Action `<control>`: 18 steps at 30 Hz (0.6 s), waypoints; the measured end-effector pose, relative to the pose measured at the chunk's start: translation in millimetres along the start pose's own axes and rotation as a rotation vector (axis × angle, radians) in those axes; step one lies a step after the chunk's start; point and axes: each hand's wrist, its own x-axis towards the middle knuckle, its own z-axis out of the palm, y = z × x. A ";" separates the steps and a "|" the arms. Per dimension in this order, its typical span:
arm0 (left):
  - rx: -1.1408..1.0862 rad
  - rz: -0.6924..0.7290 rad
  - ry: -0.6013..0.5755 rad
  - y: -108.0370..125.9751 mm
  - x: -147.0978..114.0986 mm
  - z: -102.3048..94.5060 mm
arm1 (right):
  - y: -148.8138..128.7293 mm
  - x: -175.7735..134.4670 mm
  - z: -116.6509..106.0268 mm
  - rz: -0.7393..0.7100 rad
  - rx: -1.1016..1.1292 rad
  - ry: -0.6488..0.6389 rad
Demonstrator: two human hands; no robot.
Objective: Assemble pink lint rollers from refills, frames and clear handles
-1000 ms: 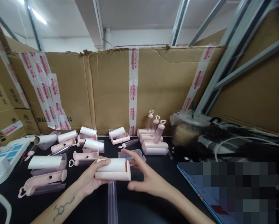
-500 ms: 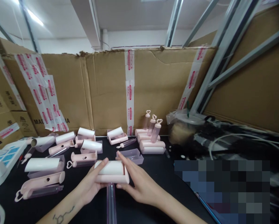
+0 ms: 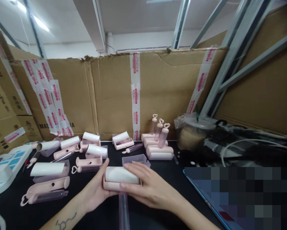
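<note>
A lint roller with a white roll in a pink holder (image 3: 114,186) is held level between my hands, and a clear handle tube (image 3: 123,210) extends from its underside toward me. My left hand (image 3: 95,190) grips the left end, thumb raised along the roll. My right hand (image 3: 143,183) wraps over the right end, its fingers lying across the roll and the holder's front. Just behind them lies a clear lilac tray (image 3: 136,159), partly covered by my right hand. Assembled lint rollers (image 3: 160,156) with heart-looped handles upright stand behind to the right.
On the left lie several loose white rolls (image 3: 47,168), pink holders (image 3: 49,185) and clear handles (image 3: 49,196). A white power strip (image 3: 11,169) runs along the left edge. At right are a lidded cup (image 3: 191,134), a white cable (image 3: 223,148) and a blue-edged flat object (image 3: 205,199). Cardboard (image 3: 109,95) walls the back.
The lint roller has shifted slightly right and turned in my hands. My right hand has moved from its right end to wrap over its top and front. The view has shifted slightly.
</note>
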 end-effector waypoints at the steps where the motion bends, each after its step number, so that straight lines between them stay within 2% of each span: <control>1: -0.026 0.001 -0.056 2.3 -0.3 0.4 | 3.7 -1.3 -1.8 -0.048 -0.029 -0.025; 3: -0.033 0.023 -0.144 6.0 0.8 -0.9 | 10.6 -3.6 -4.4 -0.036 -0.044 -0.036; 5: 0.050 0.127 -0.142 7.0 4.6 -5.0 | 16.3 -5.1 -6.4 0.063 0.031 0.022; 7: 0.254 0.319 -0.037 4.1 11.0 -10.3 | 20.6 -5.4 -8.6 0.164 0.195 0.109; 10: 0.702 0.587 0.193 -5.8 24.8 -15.0 | 24.9 -4.5 -12.1 0.346 0.485 0.226; 12: 0.954 0.625 0.297 -12.8 37.1 -14.4 | 27.4 -3.8 -13.9 0.528 0.596 0.297; 14: 1.082 0.600 0.343 -17.1 51.3 -12.2 | 30.4 -3.4 -14.7 0.701 0.634 0.343; 16: 1.106 0.564 0.320 -17.9 64.4 -10.9 | 34.4 -3.5 -14.0 0.779 0.638 0.372; 18: 1.091 0.538 0.255 -15.8 72.4 -12.0 | 39.1 -4.2 -11.6 0.783 0.626 0.373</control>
